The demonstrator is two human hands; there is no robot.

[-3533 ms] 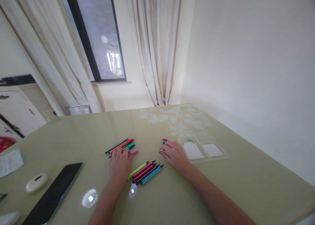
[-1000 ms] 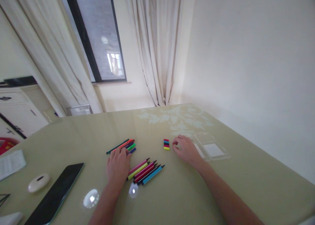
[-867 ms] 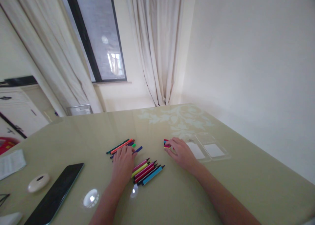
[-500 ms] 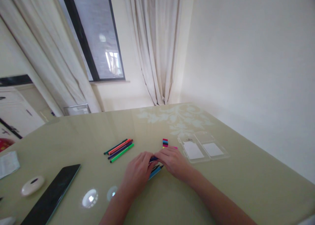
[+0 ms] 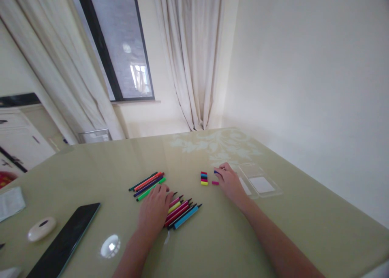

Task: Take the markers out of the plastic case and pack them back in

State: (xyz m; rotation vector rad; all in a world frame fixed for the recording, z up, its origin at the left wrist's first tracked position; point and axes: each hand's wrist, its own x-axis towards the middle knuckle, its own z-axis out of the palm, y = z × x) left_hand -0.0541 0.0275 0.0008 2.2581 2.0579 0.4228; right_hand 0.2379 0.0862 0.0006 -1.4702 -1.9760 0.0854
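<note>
Pinched in the fingertips of my right hand [image 5: 229, 184] is a small dark blue marker cap [image 5: 216, 172]. It hovers beside a short stack of coloured caps [image 5: 204, 178] and a single magenta cap [image 5: 215, 183]. My left hand [image 5: 155, 207] curls over the left end of a row of uncapped markers, among them a light blue marker [image 5: 187, 217] and a red marker [image 5: 178, 214]. A dark tip pokes out by its thumb, and the barrel behind it is hidden by the hand. Beyond the left hand lie several capped markers [image 5: 148, 184].
An open clear plastic case [image 5: 266, 184] with white cards lies right of the caps, partly behind my right hand. On the left are a black tablet [image 5: 65, 241], a white oval object [image 5: 41, 229] and a pale packet [image 5: 12, 203]. The table meets a wall at the right.
My hands have parted from around a dark blue marker. The right moved up and right with the blue cap; the left moved left, uncovering the row of uncapped markers.
</note>
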